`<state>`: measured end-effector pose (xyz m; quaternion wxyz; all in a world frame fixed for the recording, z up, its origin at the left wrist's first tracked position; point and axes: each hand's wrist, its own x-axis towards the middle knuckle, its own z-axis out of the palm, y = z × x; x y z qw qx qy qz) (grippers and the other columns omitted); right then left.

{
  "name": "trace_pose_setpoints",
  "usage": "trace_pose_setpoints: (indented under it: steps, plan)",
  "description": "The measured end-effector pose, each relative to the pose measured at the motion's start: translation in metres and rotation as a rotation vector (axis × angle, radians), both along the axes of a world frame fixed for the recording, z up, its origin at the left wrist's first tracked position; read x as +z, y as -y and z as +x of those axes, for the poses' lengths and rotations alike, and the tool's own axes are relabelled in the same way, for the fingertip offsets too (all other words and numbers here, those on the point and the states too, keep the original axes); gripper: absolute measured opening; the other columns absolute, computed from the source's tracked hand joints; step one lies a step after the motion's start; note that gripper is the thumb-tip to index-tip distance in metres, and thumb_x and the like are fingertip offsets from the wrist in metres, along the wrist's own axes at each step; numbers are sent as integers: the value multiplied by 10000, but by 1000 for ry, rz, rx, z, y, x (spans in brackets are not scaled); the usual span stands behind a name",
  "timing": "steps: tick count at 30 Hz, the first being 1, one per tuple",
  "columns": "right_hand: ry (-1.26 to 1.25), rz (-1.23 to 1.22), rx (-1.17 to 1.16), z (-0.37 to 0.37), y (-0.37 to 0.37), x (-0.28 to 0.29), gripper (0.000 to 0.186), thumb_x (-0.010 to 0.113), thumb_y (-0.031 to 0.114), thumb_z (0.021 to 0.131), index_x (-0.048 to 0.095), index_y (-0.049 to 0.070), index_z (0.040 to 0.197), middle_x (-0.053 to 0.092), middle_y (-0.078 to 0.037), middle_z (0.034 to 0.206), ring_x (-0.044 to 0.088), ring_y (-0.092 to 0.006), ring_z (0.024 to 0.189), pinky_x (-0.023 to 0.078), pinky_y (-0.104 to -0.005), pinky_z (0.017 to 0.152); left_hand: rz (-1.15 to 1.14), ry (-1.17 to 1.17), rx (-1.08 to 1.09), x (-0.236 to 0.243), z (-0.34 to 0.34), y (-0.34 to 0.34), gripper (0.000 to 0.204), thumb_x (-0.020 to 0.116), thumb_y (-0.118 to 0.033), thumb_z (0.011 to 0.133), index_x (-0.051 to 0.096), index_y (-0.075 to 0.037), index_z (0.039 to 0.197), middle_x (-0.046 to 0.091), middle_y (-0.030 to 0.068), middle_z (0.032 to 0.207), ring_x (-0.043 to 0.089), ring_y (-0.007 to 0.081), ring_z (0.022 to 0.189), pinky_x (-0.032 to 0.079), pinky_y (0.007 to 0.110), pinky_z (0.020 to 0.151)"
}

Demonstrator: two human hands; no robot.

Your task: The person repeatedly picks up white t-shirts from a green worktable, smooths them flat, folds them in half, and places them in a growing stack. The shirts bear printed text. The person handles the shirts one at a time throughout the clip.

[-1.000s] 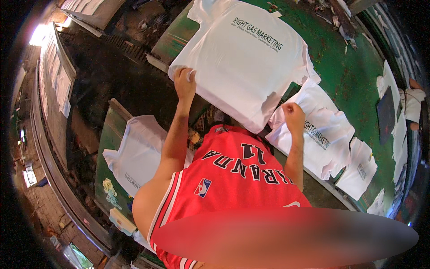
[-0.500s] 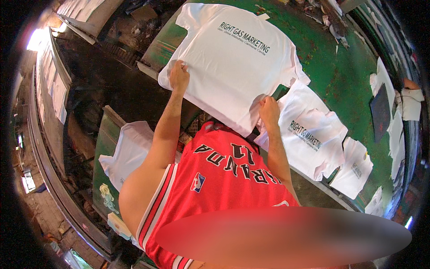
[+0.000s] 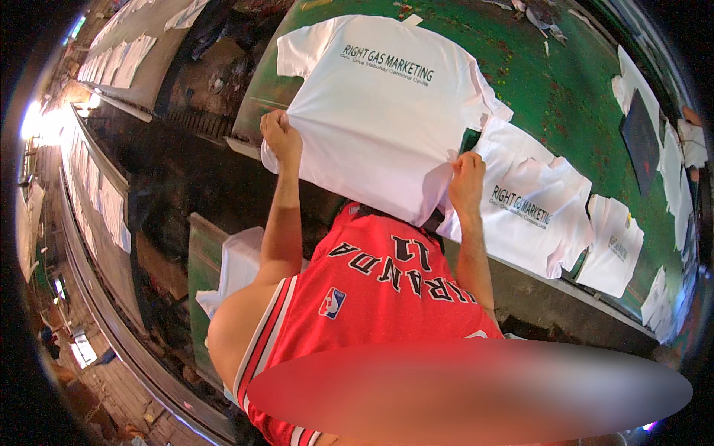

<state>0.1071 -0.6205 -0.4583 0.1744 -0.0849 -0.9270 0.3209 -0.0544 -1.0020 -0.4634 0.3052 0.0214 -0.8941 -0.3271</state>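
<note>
A white T-shirt (image 3: 372,119) with dark printed lettering across its upper part lies spread out on a green table (image 3: 550,82). Its collar end points away from me and its hem hangs toward my body. My left hand (image 3: 282,137) is closed on the shirt's left side edge, below the sleeve. On the opposite side edge, my right hand (image 3: 467,178) pinches the cloth, pulling small creases into it. The fabric is stretched fairly flat between the two hands. Close by my right hand lies a second printed white T-shirt (image 3: 528,193), its edge beside the first.
Farther right along the table lies another white shirt (image 3: 610,245). A dark flat panel (image 3: 639,134) rests near the table's right side. Behind my left arm, white cloth (image 3: 242,260) lies on another green surface (image 3: 204,256). More white pieces hang over a long table (image 3: 97,178) at far left.
My left hand has shifted a little left and my right hand a little right, drawing the shirt's sides outward and smoother. The head view has turned slightly.
</note>
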Motion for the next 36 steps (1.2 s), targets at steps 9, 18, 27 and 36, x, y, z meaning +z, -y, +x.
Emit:
trace_pose_setpoints:
  steps: [9, 18, 27, 36]
  plan:
    - [218, 108, -113, 3, 32, -16, 124, 651, 58, 917, 564, 26, 999, 560, -181, 1055, 532, -399, 1063, 437, -500, 946, -135, 363, -266, -24, -14, 55, 148, 579, 38, 855, 621, -59, 958, 659, 111, 956, 598, 352, 938, 439, 462, 862]
    - [324, 118, -275, -88, 70, -41, 257, 735, 185, 895, 636, 11, 1055, 660, -176, 1040, 614, -380, 995, 491, -494, 822, -182, 158, -386, -36, -103, 2, 294, 746, -236, 876, 665, -74, 1108, 675, 135, 1031, 612, 363, 970, 476, 478, 893]
    - [174, 141, -271, -98, 66, -3, 84, 682, 76, 922, 630, 19, 953, 622, -150, 921, 609, -354, 854, 493, -441, 750, -146, 270, -611, -30, -140, -3, 89, 684, -50, 885, 633, -43, 958, 642, 139, 972, 612, 363, 933, 500, 467, 823]
    - [253, 104, -318, -80, 74, 13, 106, 691, 86, 931, 627, 11, 969, 609, -141, 937, 603, -317, 873, 493, -417, 775, -123, 415, -717, -14, -152, 11, 123, 710, -50, 874, 629, -52, 967, 631, 133, 1005, 596, 358, 945, 494, 460, 831]
